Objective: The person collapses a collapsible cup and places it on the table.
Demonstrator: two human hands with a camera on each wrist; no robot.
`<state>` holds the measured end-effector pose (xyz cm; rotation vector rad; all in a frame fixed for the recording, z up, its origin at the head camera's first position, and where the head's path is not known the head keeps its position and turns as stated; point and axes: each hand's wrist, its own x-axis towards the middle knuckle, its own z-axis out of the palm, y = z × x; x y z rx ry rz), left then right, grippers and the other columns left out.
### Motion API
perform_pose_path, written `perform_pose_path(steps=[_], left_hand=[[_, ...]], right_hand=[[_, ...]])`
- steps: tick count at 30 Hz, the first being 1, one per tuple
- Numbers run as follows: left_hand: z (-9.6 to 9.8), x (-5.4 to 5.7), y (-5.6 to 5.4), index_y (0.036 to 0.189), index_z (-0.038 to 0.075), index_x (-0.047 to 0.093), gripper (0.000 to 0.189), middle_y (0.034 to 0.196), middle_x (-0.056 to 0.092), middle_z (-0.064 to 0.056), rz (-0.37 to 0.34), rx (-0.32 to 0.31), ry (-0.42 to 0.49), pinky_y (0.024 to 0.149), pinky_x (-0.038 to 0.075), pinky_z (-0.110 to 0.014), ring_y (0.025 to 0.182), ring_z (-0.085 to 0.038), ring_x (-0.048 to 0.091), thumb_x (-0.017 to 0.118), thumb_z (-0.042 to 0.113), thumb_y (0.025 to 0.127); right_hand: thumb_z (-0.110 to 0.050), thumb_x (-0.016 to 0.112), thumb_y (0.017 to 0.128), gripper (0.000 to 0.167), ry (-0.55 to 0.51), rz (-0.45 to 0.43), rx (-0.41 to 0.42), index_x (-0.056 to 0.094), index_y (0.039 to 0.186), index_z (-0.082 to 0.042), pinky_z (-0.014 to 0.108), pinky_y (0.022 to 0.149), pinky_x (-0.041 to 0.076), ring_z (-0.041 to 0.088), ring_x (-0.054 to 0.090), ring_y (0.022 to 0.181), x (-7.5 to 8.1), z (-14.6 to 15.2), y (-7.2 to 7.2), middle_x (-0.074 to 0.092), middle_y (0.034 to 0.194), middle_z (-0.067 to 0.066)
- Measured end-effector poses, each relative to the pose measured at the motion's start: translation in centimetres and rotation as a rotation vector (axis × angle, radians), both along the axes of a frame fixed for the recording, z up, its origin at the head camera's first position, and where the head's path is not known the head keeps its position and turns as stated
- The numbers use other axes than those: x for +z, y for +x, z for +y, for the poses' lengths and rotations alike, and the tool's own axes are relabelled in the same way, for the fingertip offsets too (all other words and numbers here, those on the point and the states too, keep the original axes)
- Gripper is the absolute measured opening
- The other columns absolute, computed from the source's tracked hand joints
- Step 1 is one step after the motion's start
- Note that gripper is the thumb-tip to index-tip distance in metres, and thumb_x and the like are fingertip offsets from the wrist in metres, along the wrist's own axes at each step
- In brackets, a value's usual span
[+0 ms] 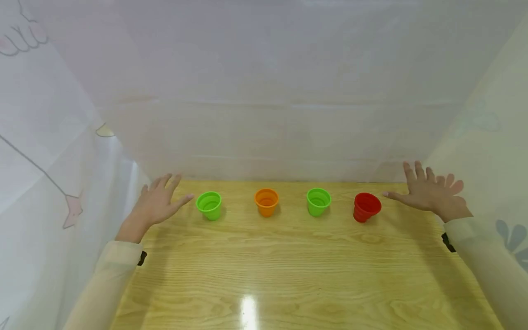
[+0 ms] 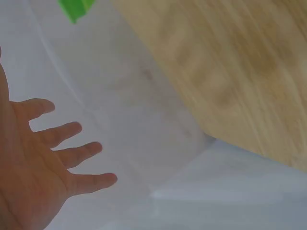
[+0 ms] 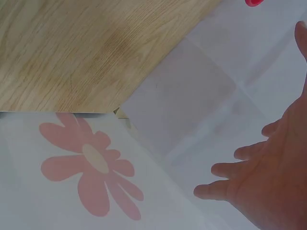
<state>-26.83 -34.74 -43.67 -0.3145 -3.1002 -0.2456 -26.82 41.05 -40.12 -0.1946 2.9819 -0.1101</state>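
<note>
In head view, outspread hands (image 1: 158, 204) (image 1: 431, 192) flank four cups (image 1: 209, 207) (image 1: 266, 203) (image 1: 318, 203) (image 1: 365, 208); wrist views catch perhaps two.

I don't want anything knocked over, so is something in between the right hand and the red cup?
No, nothing visible stands between the right hand and the red cup. The next one along, a green cup, is on the red cup's other side, away from that hand.

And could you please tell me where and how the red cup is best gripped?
Probably grip the red cup around its wall just below the rim, coming from its right with the nearby right hand: it appears upright, mouth up, flares toward the rim, and the neighbouring green cup stands on its left.
</note>
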Motion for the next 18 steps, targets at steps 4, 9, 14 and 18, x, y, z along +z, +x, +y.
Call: perform_pose_path(steps=[4,9,14,18], left_hand=[[1.5,1.1,0.4,0.167,0.006,0.026,0.094,0.166,0.033,-0.03,0.082,-0.056,0.027,0.118,0.028,-0.08,0.15,-0.056,0.033,0.041,0.073,0.103],[4.6,2.6,1.2,0.159,0.001,0.043,0.078,0.156,0.049,-0.028,0.156,-0.11,0.144,0.112,0.045,-0.071,0.138,-0.053,0.051,0.05,0.059,0.107],[8.4,3.6,2.2,0.146,0.005,0.06,0.054,0.142,0.063,-0.021,0.18,-0.179,0.292,0.104,0.055,-0.063,0.127,-0.044,0.062,0.057,0.044,0.108],[11.4,4.2,2.1,0.138,0.008,0.067,0.045,0.135,0.07,-0.015,0.158,-0.248,0.372,0.102,0.059,-0.055,0.122,-0.035,0.067,0.059,0.041,0.108]], right_hand=[[-0.078,0.048,0.097,0.122,-0.015,0.015,0.026,-0.01,0.165,0.005,0.092,0.106,0.023,0.078,0.016,0.14,-0.3,-0.4,0.1,-0.002,0.165,0.048],[-0.073,0.053,0.098,0.12,-0.096,0.039,0.048,-0.009,0.165,0.005,0.074,0.083,0.056,0.073,0.042,0.129,-0.2,-0.8,0.2,0.009,0.163,0.049],[-0.067,0.059,0.099,0.112,-0.2,0.047,0.067,0.005,0.166,0.005,0.075,0.089,0.055,0.065,0.051,0.127,-0.6,-1.7,1.0,0.024,0.16,0.046],[-0.06,0.062,0.1,0.098,-0.251,0.062,0.082,0.027,0.161,0.009,0.078,0.098,0.049,0.059,0.051,0.131,-0.9,-2.3,1.9,0.038,0.156,0.041]])
